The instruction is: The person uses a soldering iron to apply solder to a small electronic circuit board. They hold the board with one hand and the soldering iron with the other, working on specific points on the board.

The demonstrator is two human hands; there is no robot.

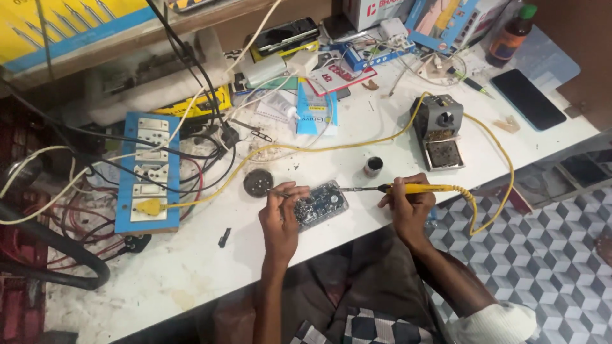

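A small circuit board [320, 202] lies on the white worktable [191, 267] near its front edge. My left hand [280, 216] rests at the board's left side and pinches thin tweezers [280, 189] above it. My right hand [408, 204] grips a yellow-handled soldering iron [414, 188]. The iron's metal tip points left and reaches the board's right edge. A yellow cord [497, 191] runs from the iron's handle around to the back.
A grey soldering-iron stand [440, 130] sits behind my right hand, beside a small round pot [373, 166]. A blue switch and socket board [150, 169] with tangled wires lies left. A dark round disc [258, 182], a phone [528, 99], a bottle [510, 35] and boxes crowd the back.
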